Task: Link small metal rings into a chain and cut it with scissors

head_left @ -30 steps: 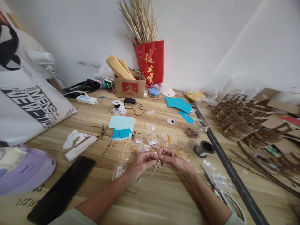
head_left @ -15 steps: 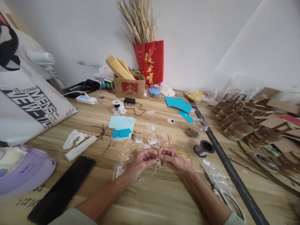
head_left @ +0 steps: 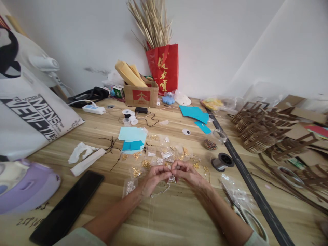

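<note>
My left hand and my right hand meet at the middle of the table, fingertips pinched close together. Between them is a silvery beaded chain; its loose end trails below my left hand onto the wood. The piece right at the fingertips is too small to make out. Just beyond the hands lie little bags of gold findings and clear bags of silvery bits. A bag of white or silver rings sits left of my left wrist. Gold clasps lie beyond my right wrist.
On the right stand a wire spool, scissors and a dish of mixed beads. At left lie a black phone and a purple device. Brown lattice pieces crowd the far right. A red bag stands behind.
My hands stay pinched together in nearly the same spot, with slight finger movement. The silvery bunch under the fingertips has shifted a little. The rest of the table looks the same.
</note>
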### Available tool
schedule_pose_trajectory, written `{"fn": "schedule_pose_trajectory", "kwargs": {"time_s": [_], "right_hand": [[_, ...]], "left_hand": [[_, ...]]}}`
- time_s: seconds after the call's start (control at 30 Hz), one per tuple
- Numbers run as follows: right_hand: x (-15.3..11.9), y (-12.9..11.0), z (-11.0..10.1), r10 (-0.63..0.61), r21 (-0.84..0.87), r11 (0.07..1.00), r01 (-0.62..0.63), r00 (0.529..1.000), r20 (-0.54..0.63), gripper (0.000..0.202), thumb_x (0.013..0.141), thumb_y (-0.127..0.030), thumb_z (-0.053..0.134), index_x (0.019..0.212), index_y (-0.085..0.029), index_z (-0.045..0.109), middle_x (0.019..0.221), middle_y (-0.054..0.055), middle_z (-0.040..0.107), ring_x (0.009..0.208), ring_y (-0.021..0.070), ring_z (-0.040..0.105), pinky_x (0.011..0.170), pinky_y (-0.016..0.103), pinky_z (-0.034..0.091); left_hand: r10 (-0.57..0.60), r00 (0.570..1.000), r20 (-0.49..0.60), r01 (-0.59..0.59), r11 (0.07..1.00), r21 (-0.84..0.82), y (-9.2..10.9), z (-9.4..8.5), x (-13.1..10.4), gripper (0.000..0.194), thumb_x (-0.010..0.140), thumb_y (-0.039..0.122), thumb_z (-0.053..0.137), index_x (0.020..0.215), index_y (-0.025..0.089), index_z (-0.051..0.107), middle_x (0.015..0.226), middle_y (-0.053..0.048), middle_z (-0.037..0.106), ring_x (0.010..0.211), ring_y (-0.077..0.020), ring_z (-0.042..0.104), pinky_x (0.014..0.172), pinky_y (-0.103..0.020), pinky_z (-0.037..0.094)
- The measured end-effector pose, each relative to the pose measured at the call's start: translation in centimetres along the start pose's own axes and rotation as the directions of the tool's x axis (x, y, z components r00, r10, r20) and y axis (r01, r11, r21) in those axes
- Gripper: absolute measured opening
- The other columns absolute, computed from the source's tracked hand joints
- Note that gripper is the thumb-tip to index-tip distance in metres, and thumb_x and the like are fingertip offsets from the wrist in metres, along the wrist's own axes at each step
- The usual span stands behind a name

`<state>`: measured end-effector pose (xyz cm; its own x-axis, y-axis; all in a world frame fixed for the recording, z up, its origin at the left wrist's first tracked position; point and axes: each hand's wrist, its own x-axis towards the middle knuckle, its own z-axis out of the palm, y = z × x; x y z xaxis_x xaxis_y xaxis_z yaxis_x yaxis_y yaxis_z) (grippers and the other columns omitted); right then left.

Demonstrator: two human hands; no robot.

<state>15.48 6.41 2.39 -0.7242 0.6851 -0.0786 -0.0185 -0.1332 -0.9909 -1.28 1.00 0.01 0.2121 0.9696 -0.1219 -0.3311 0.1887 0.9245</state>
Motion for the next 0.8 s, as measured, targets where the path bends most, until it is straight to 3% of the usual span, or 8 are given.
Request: {"fn": "schedule_pose_trajectory", "kwargs": {"time_s": [0.53, 0.8], "right_hand": [[0.04, 0.21, -0.04, 0.006, 0.028, 1.000, -0.006, 1.000, 0.015, 0.024, 0.078, -0.037, 0.068, 0.075, -0.015, 0.059, 0.060, -0.003, 0.055, 0.051, 0.0083, 0.050, 0.051, 0.020, 0.040], [-0.02, 0.15, 0.16, 0.015, 0.035, 0.999, -0.016, 1.000, 0.018, 0.024, 0.079, -0.038, 0.067, 0.076, -0.015, 0.058, 0.061, -0.003, 0.056, 0.051, 0.0083, 0.050, 0.052, 0.020, 0.041]], "left_hand": [[-0.003, 1.000, 0.016, 0.002, 0.999, 0.037, 0.78, 0.24, -0.35, 0.016, 0.066, 0.025, 0.073, 0.068, 0.013, 0.064, 0.066, -0.002, 0.063, 0.065, -0.0134, 0.053, 0.064, -0.024, 0.040], [0.015, 1.000, 0.017, -0.015, 1.000, 0.002, 0.33, 0.05, -0.22, 0.022, 0.069, 0.033, 0.072, 0.069, 0.012, 0.066, 0.064, -0.001, 0.061, 0.062, -0.0121, 0.052, 0.064, -0.024, 0.041]]}}
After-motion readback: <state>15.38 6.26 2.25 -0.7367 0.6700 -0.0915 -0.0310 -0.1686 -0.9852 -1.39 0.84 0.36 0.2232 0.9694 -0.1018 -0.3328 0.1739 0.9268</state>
